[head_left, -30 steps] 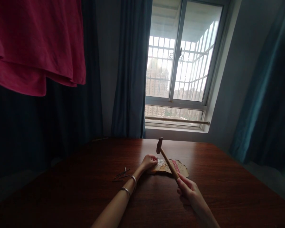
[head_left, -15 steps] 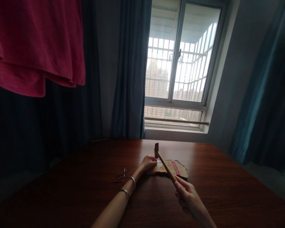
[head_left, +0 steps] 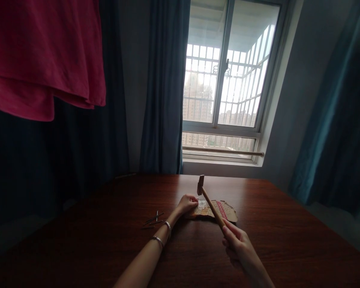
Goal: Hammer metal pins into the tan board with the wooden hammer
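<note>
My right hand point(head_left: 238, 242) is wrapped round the wooden handle of a hammer point(head_left: 213, 210). Its metal head is tilted in the air, a little above and to the right of my left fingertips. My left hand point(head_left: 188, 203) is closed in a pinch at the left end of a piece of cardboard point(head_left: 228, 213), holding what looks like a small nail point(head_left: 198, 199) upright, mostly hidden by the fingers. The cardboard is dotted with many small marks or holes and has a red printed band and ragged edges. Several loose nails point(head_left: 153, 219) lie left of my left forearm.
All of this rests on a brown wooden table point(head_left: 108, 248). Behind it are a barred window point(head_left: 222, 88) and a blue curtain point(head_left: 165, 100). A pink cloth point(head_left: 48, 60) hangs at the upper left.
The hammer head has lifted up and slightly right, away from my left fingertips. My left hand stays at the same spot on the cardboard.
</note>
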A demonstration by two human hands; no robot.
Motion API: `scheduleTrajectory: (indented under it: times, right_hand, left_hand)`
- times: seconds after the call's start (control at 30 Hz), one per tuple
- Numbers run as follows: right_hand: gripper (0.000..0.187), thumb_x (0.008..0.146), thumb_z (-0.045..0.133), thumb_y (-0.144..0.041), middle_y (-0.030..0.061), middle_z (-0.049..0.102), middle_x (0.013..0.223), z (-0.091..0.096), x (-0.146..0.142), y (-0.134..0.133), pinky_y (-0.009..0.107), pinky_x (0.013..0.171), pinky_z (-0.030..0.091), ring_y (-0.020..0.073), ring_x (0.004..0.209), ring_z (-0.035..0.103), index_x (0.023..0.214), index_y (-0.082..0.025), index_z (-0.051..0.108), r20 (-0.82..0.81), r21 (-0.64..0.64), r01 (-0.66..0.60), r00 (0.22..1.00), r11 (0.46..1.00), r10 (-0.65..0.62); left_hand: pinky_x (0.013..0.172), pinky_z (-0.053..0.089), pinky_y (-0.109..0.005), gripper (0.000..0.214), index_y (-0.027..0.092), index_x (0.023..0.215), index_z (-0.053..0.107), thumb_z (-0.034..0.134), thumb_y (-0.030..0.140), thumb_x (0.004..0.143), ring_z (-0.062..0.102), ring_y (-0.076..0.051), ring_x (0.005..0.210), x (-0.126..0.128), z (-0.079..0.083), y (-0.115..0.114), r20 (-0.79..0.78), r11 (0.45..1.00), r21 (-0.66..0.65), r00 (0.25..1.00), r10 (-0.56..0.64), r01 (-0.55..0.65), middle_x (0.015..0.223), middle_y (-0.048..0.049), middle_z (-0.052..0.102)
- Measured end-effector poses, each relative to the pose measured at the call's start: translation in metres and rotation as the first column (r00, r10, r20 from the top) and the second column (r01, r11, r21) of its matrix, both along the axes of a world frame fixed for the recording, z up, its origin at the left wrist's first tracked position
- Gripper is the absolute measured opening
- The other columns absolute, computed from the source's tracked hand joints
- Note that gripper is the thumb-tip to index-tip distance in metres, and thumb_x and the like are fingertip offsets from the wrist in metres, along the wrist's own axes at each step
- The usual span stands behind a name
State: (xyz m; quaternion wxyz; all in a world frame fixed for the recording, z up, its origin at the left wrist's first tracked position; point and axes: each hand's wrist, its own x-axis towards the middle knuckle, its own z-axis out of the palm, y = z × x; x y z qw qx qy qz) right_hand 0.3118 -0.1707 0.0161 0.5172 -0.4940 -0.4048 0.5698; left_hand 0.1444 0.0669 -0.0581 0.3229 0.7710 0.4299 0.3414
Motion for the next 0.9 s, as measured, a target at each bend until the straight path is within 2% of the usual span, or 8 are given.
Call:
scheduleTrajectory:
  times: [0.17,0.33,0.57,0.77,0.9]
  right_hand:
    - [0.082,0.060,0.063,-0.062,-0.0084,0.042,0.049,0.001,0.000,-0.001,0.012,0.030,0.010,-0.0003,0.029,0.023,0.125,-0.017,0.042,-0.013,-0.024,-0.002,1.000,1.000,0.002]
    - [0.080,0.065,0.061,-0.059,-0.0081,0.043,0.050,-0.005,0.000,-0.002,0.012,0.030,0.010,-0.0005,0.030,0.023,0.129,-0.017,0.037,-0.003,-0.012,0.002,1.000,1.000,-0.002]
    - [0.074,0.067,0.061,-0.056,-0.0071,0.045,0.051,-0.003,0.004,-0.004,0.012,0.030,0.010,-0.0005,0.030,0.024,0.127,-0.019,0.041,-0.026,-0.031,0.008,1.000,0.999,-0.009]
    - [0.078,0.057,0.071,-0.046,-0.0078,0.045,0.046,-0.014,0.023,0.000,0.015,0.031,0.014,0.0007,0.029,0.024,0.122,-0.010,0.048,0.008,0.045,0.193,0.981,0.980,-0.194]
    - [0.071,0.056,0.070,-0.040,-0.0037,0.053,0.046,-0.027,0.048,-0.001,0.020,0.034,0.024,0.0060,0.033,0.036,0.115,-0.004,0.054,0.181,0.150,0.386,0.895,0.910,-0.409]
  left_hand:
    - [0.055,0.037,-0.021,0.028,0.011,0.076,0.070,0.060,0.032,0.063,0.056,-0.015,0.063,0.001,0.001,-0.001,-0.025,1.000,-0.011,1.000,0.001,-0.001,0.068,-0.0042,0.066]
    - [0.056,0.038,-0.022,0.027,0.011,0.075,0.070,0.061,0.033,0.062,0.057,-0.015,0.065,0.001,0.000,0.000,0.003,1.000,-0.008,1.000,0.014,-0.014,0.070,-0.0046,0.067]
    - [0.058,0.040,-0.023,0.031,0.010,0.082,0.071,0.059,0.030,0.061,0.059,-0.017,0.069,-0.006,-0.005,0.006,0.064,0.996,-0.076,0.997,-0.051,0.055,0.076,-0.0070,0.068]
    - [0.060,0.042,-0.023,0.030,0.011,0.080,0.071,0.049,0.022,0.064,0.059,-0.017,0.071,-0.009,-0.007,0.010,-0.005,0.999,-0.035,0.999,0.034,-0.034,0.080,-0.0065,0.069]
    - [0.063,0.042,-0.023,0.029,0.012,0.078,0.072,0.047,0.020,0.065,0.060,-0.017,0.071,-0.007,-0.005,0.006,-0.030,0.997,0.024,0.997,0.075,-0.075,0.077,-0.0063,0.069]
